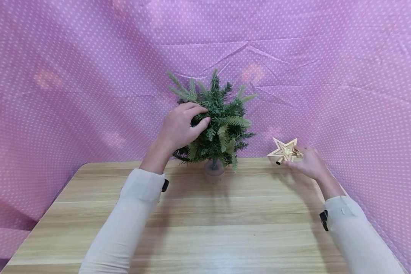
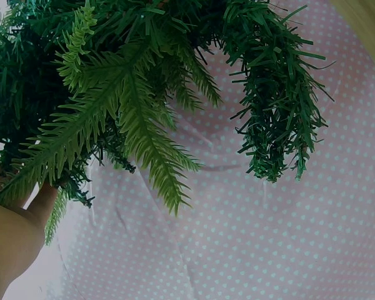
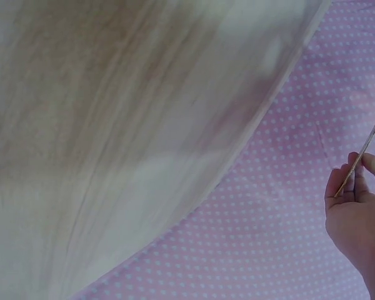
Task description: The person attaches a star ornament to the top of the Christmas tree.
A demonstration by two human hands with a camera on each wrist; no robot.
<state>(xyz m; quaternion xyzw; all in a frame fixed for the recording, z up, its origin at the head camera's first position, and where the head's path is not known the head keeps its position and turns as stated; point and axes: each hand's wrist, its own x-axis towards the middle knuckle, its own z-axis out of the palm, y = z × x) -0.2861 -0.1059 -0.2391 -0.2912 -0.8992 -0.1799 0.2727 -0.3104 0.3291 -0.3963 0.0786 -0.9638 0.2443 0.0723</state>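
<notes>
A small artificial Christmas tree (image 1: 231,123) stands upright near the back edge of the table, on a round base (image 1: 214,175). At its upper left, my left hand (image 1: 179,127) grips the branches between thumb and fingers; the fingertips are partly lost in the needles. The left wrist view shows light green sprigs (image 2: 137,100) close up, with part of the hand (image 2: 12,231) at the lower left. To the right of the tree, my right hand (image 1: 309,163) pinches a gold star tree topper (image 1: 285,150). In the right wrist view the star (image 3: 366,144) appears edge-on.
Under the tree is a light wooden table (image 1: 205,236) with rounded back corners. Pink cloth with white dots (image 1: 123,57) hangs behind the table and along both sides, close behind the tree and the star.
</notes>
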